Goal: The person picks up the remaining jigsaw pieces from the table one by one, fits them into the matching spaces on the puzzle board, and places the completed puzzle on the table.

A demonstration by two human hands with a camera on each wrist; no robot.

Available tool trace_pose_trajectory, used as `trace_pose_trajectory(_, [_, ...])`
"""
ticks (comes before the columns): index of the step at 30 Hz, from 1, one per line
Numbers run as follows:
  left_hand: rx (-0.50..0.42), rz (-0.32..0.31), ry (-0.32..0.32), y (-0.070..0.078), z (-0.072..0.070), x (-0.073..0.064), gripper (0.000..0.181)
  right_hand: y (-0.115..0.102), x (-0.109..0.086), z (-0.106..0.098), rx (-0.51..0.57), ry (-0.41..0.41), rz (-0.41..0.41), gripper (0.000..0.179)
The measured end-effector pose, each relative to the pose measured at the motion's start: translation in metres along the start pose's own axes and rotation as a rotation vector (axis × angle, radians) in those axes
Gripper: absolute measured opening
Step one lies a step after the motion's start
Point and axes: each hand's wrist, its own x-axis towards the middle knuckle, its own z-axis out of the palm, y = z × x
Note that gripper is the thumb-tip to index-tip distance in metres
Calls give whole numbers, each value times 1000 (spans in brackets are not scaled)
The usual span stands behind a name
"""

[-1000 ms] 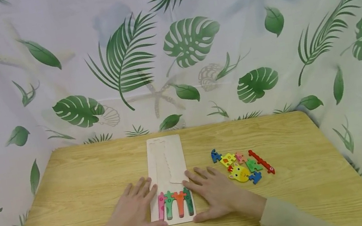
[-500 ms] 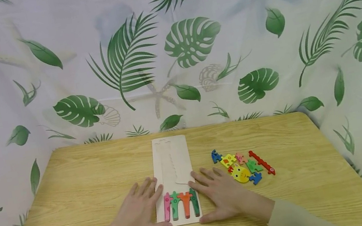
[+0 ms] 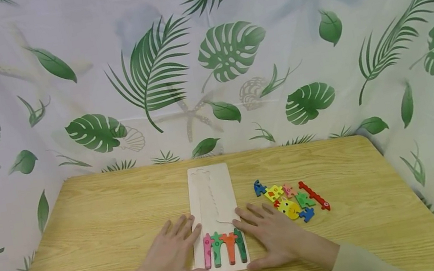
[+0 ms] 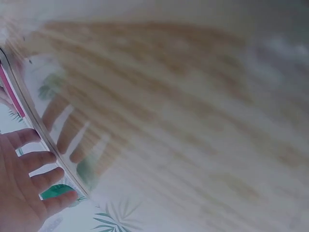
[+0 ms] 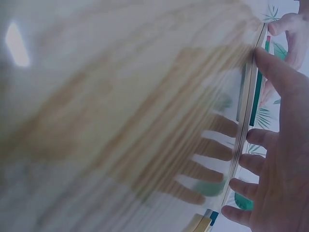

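A pale wooden puzzle board [image 3: 223,192] lies lengthwise on the table, its upper part bearing an unfilled carved outline. In its lower part sit pink [image 3: 207,251], green [image 3: 216,251], orange [image 3: 230,248] and dark green [image 3: 241,246] leg-shaped puzzle pieces. My left hand [image 3: 170,255] rests along the board's left side, fingers straight and spread, thumb at the near corner. Mirroring it, my right hand [image 3: 273,234] lies along the right side. In both wrist views, straight fingertips touch the board's edge [image 4: 35,116] [image 5: 245,106].
Loose puzzle pieces lie right of the board: a yellow giraffe head [image 3: 288,208], a long red piece [image 3: 315,195], a green piece [image 3: 304,199] and several smaller ones. The wooden table [image 3: 116,206] meets a leaf-print cloth [image 3: 180,127] at the back.
Both hands and the board between them have shifted right and slightly toward the near edge, its leg pieces moving along. The loose pieces on the right stay put.
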Motion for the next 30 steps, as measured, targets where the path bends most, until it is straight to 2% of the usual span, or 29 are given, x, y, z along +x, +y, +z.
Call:
trace_pose_trajectory(14, [-8, 28, -22, 6, 2, 2, 108, 5, -11, 3, 32, -26, 14, 105])
trace_pose_trajectory(30, [16, 42, -25, 16, 4, 6, 108, 4, -26, 5, -3, -7, 33, 104])
